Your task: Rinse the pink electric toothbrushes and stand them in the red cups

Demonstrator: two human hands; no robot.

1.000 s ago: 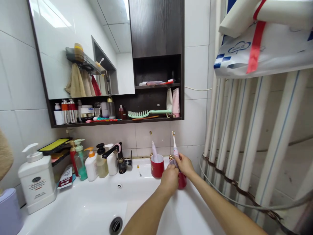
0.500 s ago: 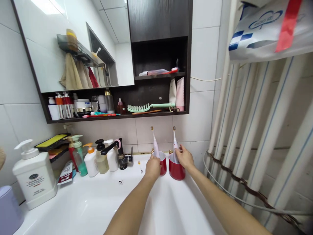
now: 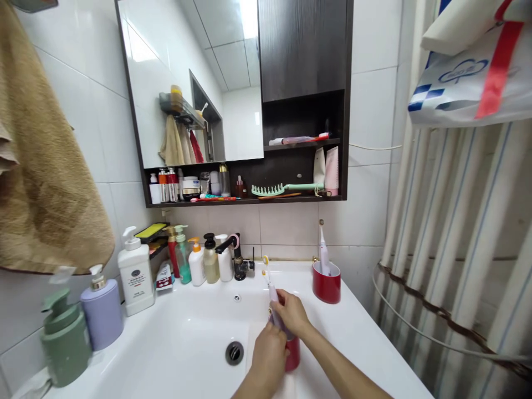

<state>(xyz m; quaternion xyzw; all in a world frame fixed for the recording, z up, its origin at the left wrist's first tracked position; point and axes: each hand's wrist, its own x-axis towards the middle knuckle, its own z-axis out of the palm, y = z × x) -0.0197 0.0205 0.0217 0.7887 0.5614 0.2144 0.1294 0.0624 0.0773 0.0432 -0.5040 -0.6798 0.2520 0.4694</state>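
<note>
My left hand [image 3: 268, 354] is closed round a red cup [image 3: 293, 354] held over the white sink [image 3: 178, 338], near its front. My right hand [image 3: 291, 313] is just above the cup. Its fingers pinch the handle of a pink electric toothbrush [image 3: 271, 285] that stands in the cup, head up. A second red cup [image 3: 327, 284] stands apart at the back right corner of the sink. Another pink electric toothbrush [image 3: 323, 250] stands upright in it.
A black faucet [image 3: 236, 257] and several pump bottles [image 3: 199, 266] line the back of the sink. A white dispenser [image 3: 135, 272], a purple bottle [image 3: 102, 313] and a green one [image 3: 66, 339] stand at the left. A tan towel [image 3: 45, 166] hangs left. Radiator pipes [image 3: 457, 249] fill the right. A drain [image 3: 235, 352] lies beside the cup.
One red cup with its toothbrush has come from the back of the sink to the front over the basin, both hands on it. The other cup stays behind. The view swung left.
</note>
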